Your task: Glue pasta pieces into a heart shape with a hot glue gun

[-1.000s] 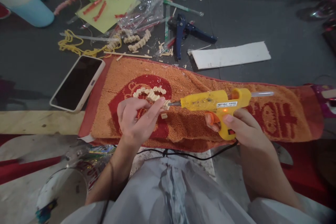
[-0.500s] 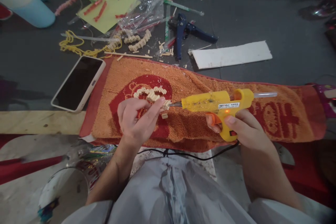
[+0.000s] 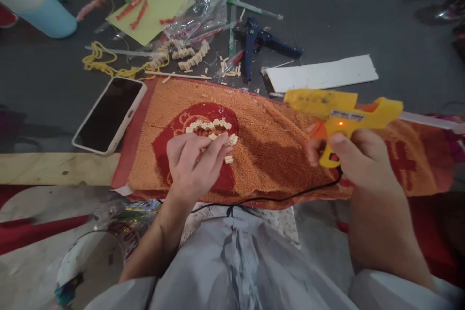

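Note:
In my right hand [image 3: 358, 155] is a yellow hot glue gun [image 3: 327, 106], its small light glowing and a clear glue stick [image 3: 428, 120] sticking out of the back. The nozzle points left, near the white strip. My left hand [image 3: 194, 162] rests low over the orange towel [image 3: 269, 140], fingers closed on a cluster of short wooden stick pieces [image 3: 230, 140], partly hidden by the fingers. Just beyond lies a curved row of glued stick pieces [image 3: 209, 126]. One small loose piece [image 3: 228, 160] sits right of the left fingertips.
A phone [image 3: 109, 115] lies at the towel's left end. Behind are blue cutter pliers [image 3: 251, 48], a white board strip [image 3: 323, 73], yellow string [image 3: 96, 60], clear plastic wrap [image 3: 207, 9] and more curved stick pieces [image 3: 195, 55]. The gun's black cord [image 3: 283, 198] crosses the towel's front edge.
My right hand has lifted the glue gun away from the wooden pieces, up and to the right. My left hand has lowered slightly, its fingers still on the stick cluster.

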A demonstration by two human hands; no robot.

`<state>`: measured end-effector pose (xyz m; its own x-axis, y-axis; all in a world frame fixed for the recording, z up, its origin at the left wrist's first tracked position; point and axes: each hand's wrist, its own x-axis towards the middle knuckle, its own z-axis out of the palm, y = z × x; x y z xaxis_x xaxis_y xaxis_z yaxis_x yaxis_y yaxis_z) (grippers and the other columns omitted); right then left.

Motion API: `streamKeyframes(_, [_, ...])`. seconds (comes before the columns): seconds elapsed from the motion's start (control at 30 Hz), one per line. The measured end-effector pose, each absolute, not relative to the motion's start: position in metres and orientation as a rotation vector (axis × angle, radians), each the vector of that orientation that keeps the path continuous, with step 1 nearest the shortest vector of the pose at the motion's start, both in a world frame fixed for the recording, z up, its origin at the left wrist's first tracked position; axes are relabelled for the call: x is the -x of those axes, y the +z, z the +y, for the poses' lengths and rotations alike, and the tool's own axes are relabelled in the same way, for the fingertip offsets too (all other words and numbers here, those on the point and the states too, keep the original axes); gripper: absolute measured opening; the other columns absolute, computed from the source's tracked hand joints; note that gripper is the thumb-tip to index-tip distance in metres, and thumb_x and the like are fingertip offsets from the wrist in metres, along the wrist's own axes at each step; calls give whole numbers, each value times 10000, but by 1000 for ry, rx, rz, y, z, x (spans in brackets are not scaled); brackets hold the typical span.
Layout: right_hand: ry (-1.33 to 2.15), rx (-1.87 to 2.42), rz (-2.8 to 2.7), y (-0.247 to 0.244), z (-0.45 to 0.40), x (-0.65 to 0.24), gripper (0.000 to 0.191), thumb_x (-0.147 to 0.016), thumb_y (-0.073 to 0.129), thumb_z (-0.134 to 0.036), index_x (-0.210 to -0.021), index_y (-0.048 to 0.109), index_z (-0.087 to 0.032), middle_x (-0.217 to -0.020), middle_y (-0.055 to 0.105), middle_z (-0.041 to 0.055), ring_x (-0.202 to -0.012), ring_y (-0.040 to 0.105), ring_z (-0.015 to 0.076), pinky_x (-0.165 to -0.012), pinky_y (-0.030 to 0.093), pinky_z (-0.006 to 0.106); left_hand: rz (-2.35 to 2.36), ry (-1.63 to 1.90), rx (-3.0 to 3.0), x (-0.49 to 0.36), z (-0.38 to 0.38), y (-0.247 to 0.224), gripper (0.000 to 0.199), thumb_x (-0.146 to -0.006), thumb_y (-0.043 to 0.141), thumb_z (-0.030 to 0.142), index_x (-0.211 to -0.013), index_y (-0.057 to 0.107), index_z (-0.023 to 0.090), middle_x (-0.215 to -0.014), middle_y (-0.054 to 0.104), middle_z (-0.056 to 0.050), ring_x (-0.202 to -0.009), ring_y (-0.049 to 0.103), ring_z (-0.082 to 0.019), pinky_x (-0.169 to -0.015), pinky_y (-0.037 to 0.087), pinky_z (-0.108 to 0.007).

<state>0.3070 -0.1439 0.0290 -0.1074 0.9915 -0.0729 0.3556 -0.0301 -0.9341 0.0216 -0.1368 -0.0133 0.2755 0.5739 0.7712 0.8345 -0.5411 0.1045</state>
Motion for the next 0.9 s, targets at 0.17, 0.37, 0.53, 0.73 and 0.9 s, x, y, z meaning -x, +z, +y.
streamKeyframes(0.17, [-54, 2042, -2074, 19, -116, -331, 408, -917, 466, -527, -930, 639, -158, -683, 639, 99, -562, 520, 185, -548, 278, 316, -1330, -953, 2295, -25, -137, -13, 197, -842, 689, 274, -1037, 702, 248, -813, 652, -43, -886, 589, -209, -831, 427, -375])
streamKeyframes(0.37, [-424, 2249, -2303, 16, -109, -335, 534, -890, 540, -580, -1145, 571, -112, -790, 698, 168, -657, 624, 263, -535, 268, 307, -1347, -773, 2348, -26, -135, -8, 145, -878, 619, 261, -995, 691, 215, -822, 641, -43, -911, 559, -220, -846, 426, -374])
streamKeyframes(0.53, [-391, 2049, -2375, 38, -116, -317, 722, -831, 577, -643, -1242, 523, -53, -973, 688, 234, -903, 641, 362, -742, 459, 406, -1452, -635, 2434, -28, -135, -5, 143, -907, 574, 270, -983, 679, 208, -834, 638, -48, -941, 542, -236, -858, 411, -404])
streamKeyframes(0.73, [87, 1604, -2525, 48, -101, -267, 433, -850, 647, -438, -1169, 587, -150, -1016, 671, 129, -965, 638, 322, -833, 502, 458, -1503, -614, 2406, -30, -133, -3, 146, -914, 562, 285, -908, 685, 207, -789, 618, -56, -916, 535, -246, -802, 395, -402])
streamKeyframes(0.9, [347, 1379, -2699, 40, -79, -228, 275, -818, 644, -206, -1083, 625, -137, -1069, 666, 120, -1061, 617, 298, -900, 489, 430, -1538, -507, 2382, -32, -131, 0, 169, -917, 548, 282, -853, 680, 199, -798, 634, -61, -897, 547, -257, -804, 382, -426])
